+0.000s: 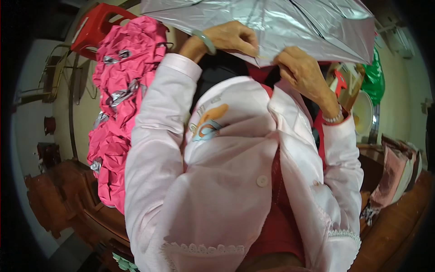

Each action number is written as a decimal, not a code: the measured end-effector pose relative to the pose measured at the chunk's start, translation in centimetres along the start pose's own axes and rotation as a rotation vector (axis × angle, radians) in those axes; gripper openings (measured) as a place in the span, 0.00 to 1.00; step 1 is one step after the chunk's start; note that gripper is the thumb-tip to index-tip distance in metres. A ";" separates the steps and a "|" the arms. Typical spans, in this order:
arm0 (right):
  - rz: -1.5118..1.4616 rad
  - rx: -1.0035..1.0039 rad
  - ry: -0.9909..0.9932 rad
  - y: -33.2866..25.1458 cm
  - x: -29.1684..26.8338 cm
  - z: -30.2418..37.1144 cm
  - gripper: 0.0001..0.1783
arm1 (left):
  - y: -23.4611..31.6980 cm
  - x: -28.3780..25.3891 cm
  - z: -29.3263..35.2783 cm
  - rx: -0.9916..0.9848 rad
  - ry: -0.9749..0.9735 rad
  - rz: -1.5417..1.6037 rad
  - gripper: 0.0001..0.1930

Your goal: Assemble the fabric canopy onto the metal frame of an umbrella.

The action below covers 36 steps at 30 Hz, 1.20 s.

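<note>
The silver canopy (272, 20) is spread out on the far side, the left hand (233, 38) and right hand (297, 68) both pinching its near edge between closed fingers. Work there seems under way, unfinished; pink fabric (120, 109) lies bunched at left.

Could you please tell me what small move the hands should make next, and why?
Perhaps gently draw the silver fabric taut along its edge: the left hand and right hand are both at that edge, slightly apart, and the fabric shows creases.
</note>
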State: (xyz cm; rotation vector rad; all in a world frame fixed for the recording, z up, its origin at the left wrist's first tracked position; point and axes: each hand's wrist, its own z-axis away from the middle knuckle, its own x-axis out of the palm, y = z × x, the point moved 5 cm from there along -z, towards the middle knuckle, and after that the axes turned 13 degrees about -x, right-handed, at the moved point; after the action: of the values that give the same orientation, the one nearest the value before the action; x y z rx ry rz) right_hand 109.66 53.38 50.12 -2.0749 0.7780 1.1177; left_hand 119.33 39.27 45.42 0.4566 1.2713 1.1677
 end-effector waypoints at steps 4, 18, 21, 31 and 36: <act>-0.041 0.054 -0.035 -0.6 -0.4 -0.4 0.09 | -1.1 -2.0 0.0 0.010 0.241 0.029 0.13; 0.190 0.182 -0.086 1.0 -4.6 2.4 0.06 | -11.0 -14.6 11.7 -0.468 1.657 -0.211 0.30; 0.252 0.216 -0.086 1.8 -5.3 3.2 0.06 | -14.7 -14.2 10.2 -0.381 1.321 0.562 0.25; 0.560 0.357 0.012 3.1 -8.7 4.9 0.11 | -8.4 -7.8 6.1 -0.331 0.537 0.735 0.14; 0.274 0.185 0.067 0.0 -5.0 -0.6 0.17 | -4.3 -1.8 4.9 -0.363 0.298 0.823 0.15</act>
State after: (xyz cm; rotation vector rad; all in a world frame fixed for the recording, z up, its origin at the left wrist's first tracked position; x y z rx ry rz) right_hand 107.60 53.88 54.70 -1.8985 1.1804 1.0772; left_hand 125.75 37.48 44.28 0.5659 1.0963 2.1837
